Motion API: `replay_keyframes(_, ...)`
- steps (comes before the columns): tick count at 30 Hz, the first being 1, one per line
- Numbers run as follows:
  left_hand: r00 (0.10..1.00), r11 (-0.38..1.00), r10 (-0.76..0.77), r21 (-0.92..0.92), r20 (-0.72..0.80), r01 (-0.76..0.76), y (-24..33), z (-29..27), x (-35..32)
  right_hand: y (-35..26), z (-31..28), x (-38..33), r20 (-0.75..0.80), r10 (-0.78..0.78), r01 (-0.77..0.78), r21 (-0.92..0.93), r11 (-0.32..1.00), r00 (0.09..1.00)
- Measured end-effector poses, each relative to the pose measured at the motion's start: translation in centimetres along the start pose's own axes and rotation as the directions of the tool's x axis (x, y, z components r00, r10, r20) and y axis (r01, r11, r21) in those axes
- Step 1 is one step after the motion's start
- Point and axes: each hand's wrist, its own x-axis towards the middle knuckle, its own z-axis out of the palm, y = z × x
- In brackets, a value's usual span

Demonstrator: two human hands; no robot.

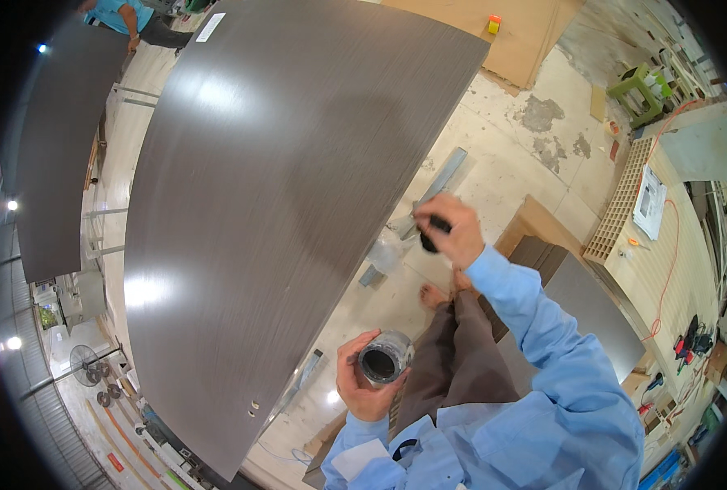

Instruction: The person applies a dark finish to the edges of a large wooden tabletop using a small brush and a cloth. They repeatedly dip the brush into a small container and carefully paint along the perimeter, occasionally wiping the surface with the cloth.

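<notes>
My left hand (362,384) is wrapped round an open can (399,347) with smeared grey sides and a dark inside. My right hand (460,224), slightly blurred, grips a small black wad (435,235); whether it is cloth or sponge I cannot tell. It hangs in the air beside the right edge of a large dark grey-brown wood-grain panel (298,180), apart from its surface. The panel lies flat, with a white label (210,28) at its far end and two small holes (253,407) near its close end.
Another dark panel (61,163) lies to the left, where a person in a blue shirt (122,15) stands at its far end. Dark boards (576,302) are stacked to my right, before a slatted bench (666,245) with an orange cord. Cardboard (494,28) and a green stool (637,94) are farther off.
</notes>
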Motion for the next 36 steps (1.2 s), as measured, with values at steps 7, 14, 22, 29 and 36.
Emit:
replay_keyframes(7,0.995,0.996,-0.075,0.036,-0.061,0.077,0.5,0.5,-1.0,0.7,0.3,-1.6,-0.084,0.179,-0.172,0.085,0.982,0.98)
replay_keyframes(14,0.995,0.999,-0.014,0.029,-0.094,0.017,0.6,0.0,-2.0,-1.4,2.6,-3.7,0.163,0.013,-0.023,0.063,0.998,0.987)
replay_keyframes(22,0.997,1.0,-0.03,0.001,-0.074,0.03,-2.2,-3.6,-4.2,-0.6,4.1,-5.1,-0.083,0.13,-0.129,0.02,0.991,0.988)
replay_keyframes(29,0.997,0.999,-0.046,-0.016,-0.055,0.046,-4.2,-8.2,-7.0,-3.5,7.0,-7.8,-0.044,-0.044,0.045,0.039,0.998,0.998)
replay_keyframes(36,0.999,0.996,-0.019,-0.091,-0.037,0.015,-5.1,-10.8,-8.0,-4.4,8.7,-9.8,0.099,-0.055,0.068,-0.135,0.989,0.994)
